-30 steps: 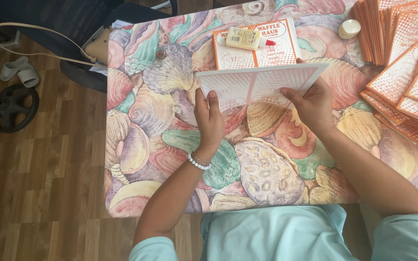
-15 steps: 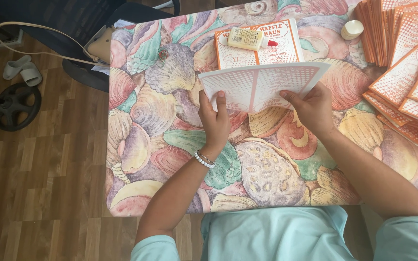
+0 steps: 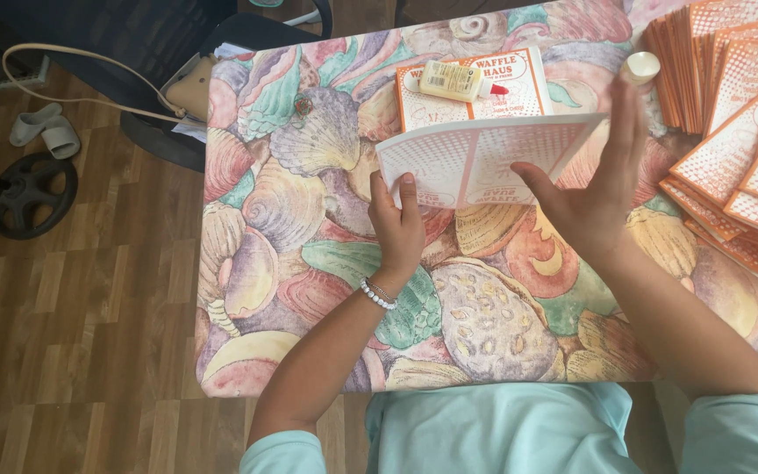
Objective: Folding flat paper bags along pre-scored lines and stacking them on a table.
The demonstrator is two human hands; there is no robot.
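Pinching the lower left edge of a white-and-orange paper bag [image 3: 484, 158], the left hand [image 3: 396, 230] has its grip closed on the sheet, fingers on the near face and thumb behind as far as can be seen. The right hand [image 3: 594, 197] is released: palm open, fingers spread and raised, thumb tip touching the bag's lower middle, where a second ago this hand lay curled against the right edge. The bag itself now stands higher and more upright than before, its dotted near face turned toward the camera and a centre fold line showing; this suggests the fold has been pressed and the piece is being checked or turned. Behind the bag, a flat printed bag [image 3: 475, 88] lies on the shell-patterned tabletop [image 3: 309, 202] with a small glue bottle [image 3: 458, 81] resting across it. A round white cap [image 3: 642, 66] sits just beyond the right fingertips. Stacks of finished bags [image 3: 739, 132] fan along the right edge. A bead bracelet [image 3: 377, 294] circles the left wrist.
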